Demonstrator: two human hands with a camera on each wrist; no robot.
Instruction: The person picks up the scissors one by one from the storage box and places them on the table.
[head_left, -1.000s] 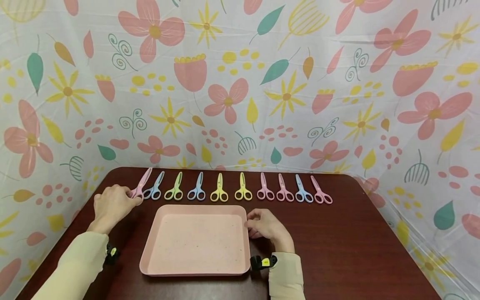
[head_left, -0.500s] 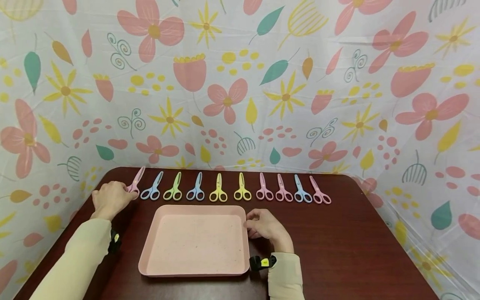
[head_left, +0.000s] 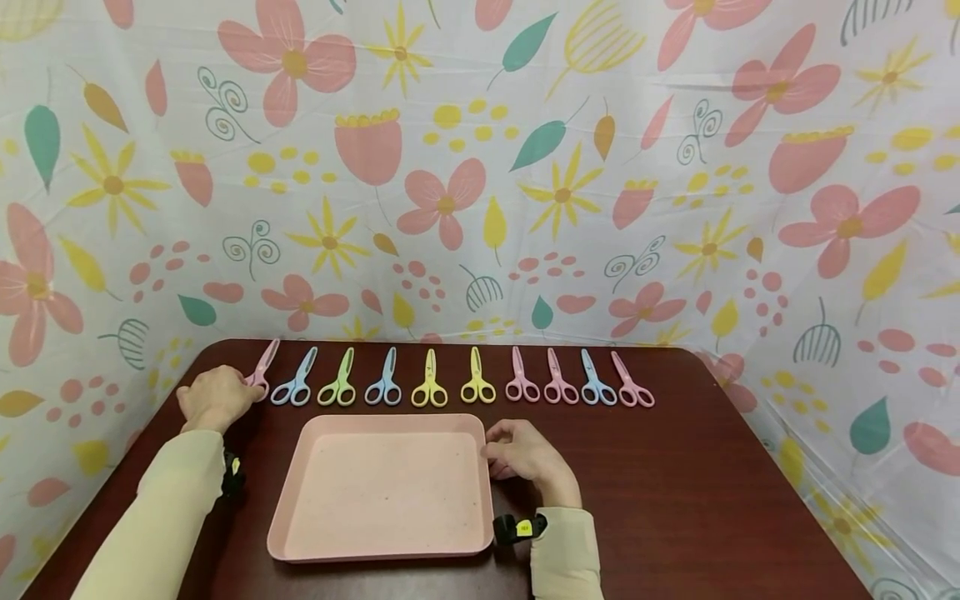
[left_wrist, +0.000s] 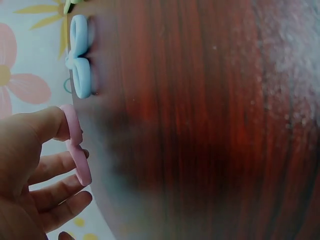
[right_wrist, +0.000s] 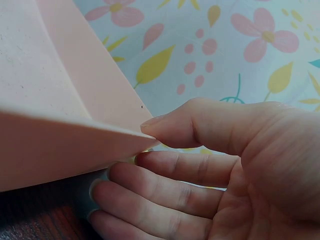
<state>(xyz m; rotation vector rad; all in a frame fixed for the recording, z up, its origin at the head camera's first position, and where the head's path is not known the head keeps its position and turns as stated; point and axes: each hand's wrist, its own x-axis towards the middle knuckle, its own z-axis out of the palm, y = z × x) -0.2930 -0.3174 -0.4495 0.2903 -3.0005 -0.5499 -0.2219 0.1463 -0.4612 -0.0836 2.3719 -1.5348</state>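
Note:
At the left end of a row of scissors, my left hand (head_left: 216, 398) holds a pair of pink scissors (head_left: 262, 369) by the handles, blades pointing away. In the left wrist view, thumb and fingers pinch the pink finger loops (left_wrist: 73, 125); the blades are out of sight there. Blue scissors (head_left: 297, 377) lie just to the right. My right hand (head_left: 528, 454) is at the right side of a pink tray (head_left: 390, 423). The right wrist view has the thumb on the tray's corner rim (right_wrist: 135, 131), with the other fingers bent below it along the outside.
Rightward along the back of the dark wooden table (head_left: 675, 500) run green scissors (head_left: 341, 375), blue scissors (head_left: 386, 375), yellow scissors (head_left: 430, 379) and several more in yellow, pink and blue. A flowered curtain (head_left: 450, 167) hangs right behind and at both sides.
My left hand has drawn the pink scissors leftward, widening the gap to the blue pair. The right hand stays at the tray's edge. The head view has shifted slightly.

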